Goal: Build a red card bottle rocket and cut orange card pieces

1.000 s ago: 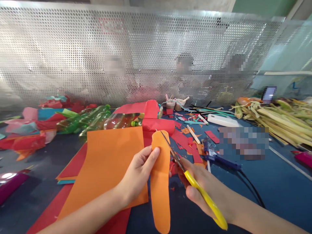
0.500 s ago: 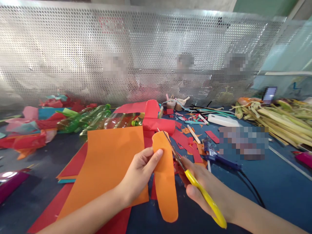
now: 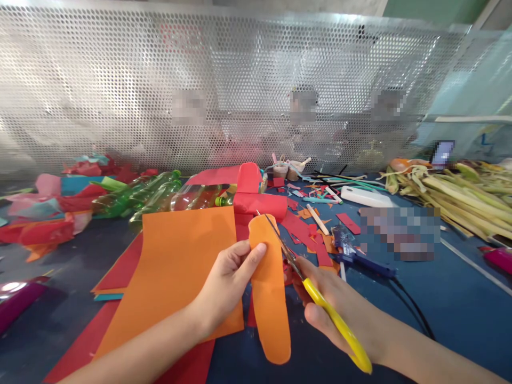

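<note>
My left hand (image 3: 232,280) pinches a long orange paper strip (image 3: 272,304) with rounded ends, the thumb lying across its upper part. Scissors with yellow handles (image 3: 336,322) are gripped in my right hand (image 3: 340,301). Their blades lie along the upper right edge of the strip, tips near its top end. Beneath my left wrist lies a large orange sheet (image 3: 184,256), on top of red sheets (image 3: 76,341). Just beyond the strip is a rolled red paper piece (image 3: 260,205).
Green plastic bottles (image 3: 156,197) and crumpled tissue paper (image 3: 60,197) lie at the back left. Paper scraps (image 3: 304,232), a blue glue gun (image 3: 364,261) with its cord, and dried husks (image 3: 452,194) are on the right. A perforated metal panel (image 3: 240,69) stands behind.
Almost nothing differs. The orange strip and my left hand have shifted very slightly left in view; the scissors stay at the strip's upper edge.
</note>
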`<state>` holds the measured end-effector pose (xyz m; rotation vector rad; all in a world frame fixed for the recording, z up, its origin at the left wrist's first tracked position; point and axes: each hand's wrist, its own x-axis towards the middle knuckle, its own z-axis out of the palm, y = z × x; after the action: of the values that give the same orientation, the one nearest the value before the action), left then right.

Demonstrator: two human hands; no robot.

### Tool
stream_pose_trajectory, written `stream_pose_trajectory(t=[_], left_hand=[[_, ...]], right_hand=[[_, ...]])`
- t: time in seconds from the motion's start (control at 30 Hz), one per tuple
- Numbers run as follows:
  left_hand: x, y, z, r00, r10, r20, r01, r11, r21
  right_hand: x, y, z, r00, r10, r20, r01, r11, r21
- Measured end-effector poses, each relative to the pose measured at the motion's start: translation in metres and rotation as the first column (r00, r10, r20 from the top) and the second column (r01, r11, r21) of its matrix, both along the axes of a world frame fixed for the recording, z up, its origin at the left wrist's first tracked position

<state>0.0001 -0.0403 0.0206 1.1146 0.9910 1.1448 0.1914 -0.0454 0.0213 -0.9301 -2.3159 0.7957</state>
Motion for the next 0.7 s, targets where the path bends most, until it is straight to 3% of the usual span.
stream_pose_trajectory(t=[0.2,0.7], left_hand=[[0.0,-0.002,0.002,0.997,0.045,-0.06,-0.047,0.998,-0.033],[-0.002,-0.001,0.0,0.998,0.015,-0.064,-0.017,0.999,-0.036]], right_hand=[[0.0,0.0,0.002,1.0,0.025,-0.008,-0.025,0.996,-0.086],[0.001,0.003,-0.018,1.0,0.014,-0.023,-0.014,1.0,-0.012]])
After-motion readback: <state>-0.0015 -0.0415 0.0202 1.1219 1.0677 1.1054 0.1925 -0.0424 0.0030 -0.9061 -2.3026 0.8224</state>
